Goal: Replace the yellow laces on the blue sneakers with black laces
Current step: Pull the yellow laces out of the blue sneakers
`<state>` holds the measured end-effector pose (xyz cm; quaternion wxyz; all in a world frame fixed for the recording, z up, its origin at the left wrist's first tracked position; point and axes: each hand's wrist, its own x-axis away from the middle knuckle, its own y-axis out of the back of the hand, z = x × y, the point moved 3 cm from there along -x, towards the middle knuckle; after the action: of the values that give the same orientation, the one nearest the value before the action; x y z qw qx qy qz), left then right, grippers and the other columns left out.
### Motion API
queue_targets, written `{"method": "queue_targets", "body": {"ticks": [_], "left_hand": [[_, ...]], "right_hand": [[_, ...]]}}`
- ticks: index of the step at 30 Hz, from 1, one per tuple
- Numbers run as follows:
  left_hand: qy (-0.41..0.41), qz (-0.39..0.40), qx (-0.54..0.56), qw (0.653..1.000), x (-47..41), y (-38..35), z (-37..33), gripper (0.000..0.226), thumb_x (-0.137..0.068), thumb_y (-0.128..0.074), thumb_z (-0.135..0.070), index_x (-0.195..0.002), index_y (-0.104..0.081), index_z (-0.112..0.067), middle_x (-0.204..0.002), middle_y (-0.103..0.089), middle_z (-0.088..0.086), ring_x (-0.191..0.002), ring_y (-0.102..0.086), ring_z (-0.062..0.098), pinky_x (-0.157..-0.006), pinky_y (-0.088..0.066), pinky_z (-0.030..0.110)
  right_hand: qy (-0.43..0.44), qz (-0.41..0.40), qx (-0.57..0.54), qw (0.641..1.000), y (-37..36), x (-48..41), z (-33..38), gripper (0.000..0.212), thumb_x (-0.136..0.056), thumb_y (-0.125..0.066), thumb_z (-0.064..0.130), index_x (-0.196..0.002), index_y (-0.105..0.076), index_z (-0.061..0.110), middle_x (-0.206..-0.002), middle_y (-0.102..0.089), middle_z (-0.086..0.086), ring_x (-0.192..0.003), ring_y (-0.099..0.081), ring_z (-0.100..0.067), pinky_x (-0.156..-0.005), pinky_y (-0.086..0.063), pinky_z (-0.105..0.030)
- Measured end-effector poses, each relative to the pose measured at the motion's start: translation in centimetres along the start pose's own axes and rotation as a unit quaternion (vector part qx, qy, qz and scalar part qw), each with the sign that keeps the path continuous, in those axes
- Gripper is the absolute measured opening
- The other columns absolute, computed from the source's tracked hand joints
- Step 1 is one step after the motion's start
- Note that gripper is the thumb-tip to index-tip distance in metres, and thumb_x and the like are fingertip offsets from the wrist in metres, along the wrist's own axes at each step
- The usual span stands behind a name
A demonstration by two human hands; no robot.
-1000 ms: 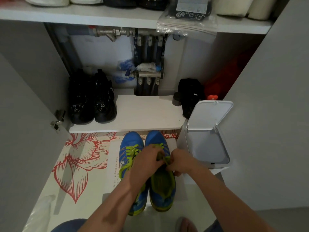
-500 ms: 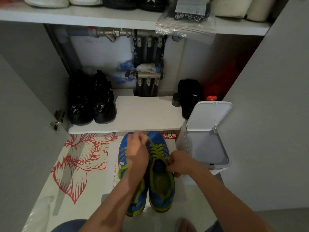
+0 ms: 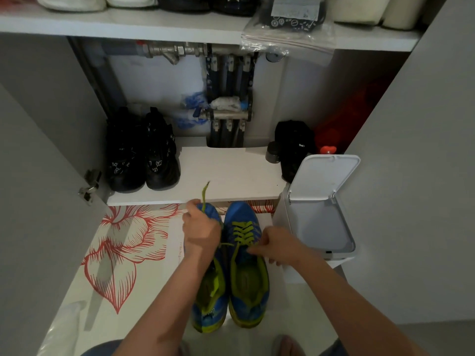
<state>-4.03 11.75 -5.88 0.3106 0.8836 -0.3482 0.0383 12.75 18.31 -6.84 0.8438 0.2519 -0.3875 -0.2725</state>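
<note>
One metal hinge (image 3: 88,185) sits on the open cabinet door at far left. Beside it, a sheet printed with a red flower (image 3: 123,247) covers the floor, and a pair of black shoes (image 3: 142,152) stands on the lower shelf (image 3: 226,173) above it. The left hand (image 3: 201,231) is closed in a fist around one end of the yellow lace (image 3: 204,194); the free tip projects upward past the knuckles. The blue sneakers (image 3: 248,299) stand side by side on the floor in front of the shelf, toes toward the cabinet, touching each other. The right-side sneaker carries the crisscrossed yellow lacing. The right hand (image 3: 279,244) has its fingers curled and pinches the lace at the upper eyelets of that sneaker. A white bin (image 3: 282,217) stands just beside the sneakers at right, with its lid (image 3: 323,176) raised.
</note>
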Motion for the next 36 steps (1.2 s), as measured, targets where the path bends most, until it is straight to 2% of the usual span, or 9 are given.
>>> {"method": "queue_targets", "body": {"ticks": [4, 7, 12, 19, 21, 25, 29, 33, 36], "left_hand": [[-0.222, -0.095, -0.338, 0.91, 2.1, -1.0, -1.4, 0.047, -0.046, -0.086, -0.007, -0.087, -0.064, -0.002, -0.08, -0.062, 0.016, -0.061, -0.063, 0.027, -0.048, -0.046, 0.025], [-0.119, 0.078, -0.327, 0.934, 2.2, -2.2, -0.4, 0.029, -0.085, -0.061, -0.018, -0.11, -0.055, -0.003, -0.102, -0.062, 0.012, -0.091, -0.064, 0.027, -0.072, -0.048, 0.029], [-0.089, 0.22, -0.334, 0.912, 2.8, -3.0, 1.0, 0.03, -0.084, -0.062, -0.024, -0.103, -0.063, -0.001, -0.094, -0.066, 0.012, -0.094, -0.066, 0.028, -0.086, -0.053, 0.036], [-0.094, 0.234, -0.338, 0.907, 2.8, -2.6, 0.6, 0.016, -0.089, -0.056, -0.017, -0.077, -0.054, -0.007, -0.086, -0.058, 0.009, -0.096, -0.065, 0.028, -0.087, -0.052, 0.032], [-0.098, 0.238, -0.336, 0.906, 2.7, -2.6, 0.6, 0.019, -0.089, -0.056, -0.016, -0.073, -0.049, -0.009, -0.086, -0.058, 0.008, -0.09, -0.065, 0.027, -0.088, -0.052, 0.032], [-0.094, 0.239, -0.335, 0.907, 2.6, -2.6, 0.5, 0.014, -0.089, -0.056, -0.02, -0.091, -0.058, -0.006, -0.089, -0.061, 0.008, -0.093, -0.065, 0.024, -0.09, -0.052, 0.031], [-0.075, 0.248, -0.335, 0.906, 2.6, -2.7, 0.6, 0.012, -0.089, -0.056, -0.019, -0.091, -0.057, -0.007, -0.098, -0.066, 0.011, -0.096, -0.065, 0.024, -0.091, -0.052, 0.031], [-0.066, 0.265, -0.331, 0.903, 2.3, -2.7, 0.9, 0.011, -0.09, -0.055, -0.016, -0.084, -0.057, -0.006, -0.097, -0.067, 0.013, -0.096, -0.066, 0.027, -0.09, -0.053, 0.032], [-0.073, 0.266, -0.326, 0.904, 2.2, -2.6, 1.1, 0.016, -0.089, -0.055, -0.017, -0.094, -0.061, -0.003, -0.095, -0.067, 0.013, -0.094, -0.066, 0.027, -0.089, -0.053, 0.034]], "right_hand": [[0.126, -0.116, 0.04, 0.984, -0.2, -1.0, 1.4, 0.012, -0.091, -0.057, 0.014, -0.1, -0.065, 0.014, -0.103, -0.055, -0.004, -0.089, -0.053, -0.013, -0.079, -0.043, -0.024], [0.143, -0.1, 0.124, 0.977, -1.9, -1.6, 1.4, 0.016, -0.086, -0.06, 0.015, -0.102, -0.063, 0.011, -0.111, -0.051, -0.007, -0.102, -0.052, -0.021, -0.083, -0.044, -0.03], [0.125, -0.135, 0.183, 0.966, -2.6, -2.5, 1.2, 0.018, -0.089, -0.058, 0.018, -0.103, -0.058, 0.007, -0.112, -0.048, -0.007, -0.098, -0.053, -0.022, -0.069, -0.039, -0.029], [-0.057, -0.196, -0.224, 0.953, -0.9, -3.1, -1.5, 0.017, -0.096, -0.046, 0.01, -0.08, -0.044, 0.015, -0.093, -0.057, -0.016, -0.083, -0.058, -0.026, -0.079, -0.054, -0.048], [0.01, -0.206, -0.165, 0.964, -0.2, -2.6, -0.8, 0.003, -0.093, -0.054, 0.015, -0.09, -0.054, 0.015, -0.102, -0.054, -0.007, -0.098, -0.052, -0.021, -0.086, -0.047, -0.037], [0.149, -0.139, 0.128, 0.971, -1.4, -2.1, 0.9, 0.029, -0.08, -0.07, 0.031, -0.105, -0.066, 0.017, -0.118, -0.047, -0.002, -0.114, -0.033, -0.022, -0.097, -0.033, -0.03], [0.164, -0.185, 0.179, 0.952, -2.0, -2.1, 1.5, 0.019, -0.084, -0.064, 0.027, -0.1, -0.068, 0.016, -0.112, -0.055, -0.002, -0.113, -0.038, -0.02, -0.091, -0.035, -0.028], [0.036, -0.348, -0.086, 0.933, 1.2, -2.3, -0.5, 0.007, -0.089, -0.061, 0.015, -0.083, -0.063, 0.017, -0.092, -0.063, -0.006, -0.092, -0.059, -0.02, -0.076, -0.046, -0.029], [0.016, -0.353, -0.203, 0.913, 2.8, -2.4, -1.8, 0.006, -0.09, -0.06, 0.014, -0.093, -0.06, 0.019, -0.103, -0.059, -0.004, -0.101, -0.052, -0.021, -0.085, -0.037, -0.025]]}}
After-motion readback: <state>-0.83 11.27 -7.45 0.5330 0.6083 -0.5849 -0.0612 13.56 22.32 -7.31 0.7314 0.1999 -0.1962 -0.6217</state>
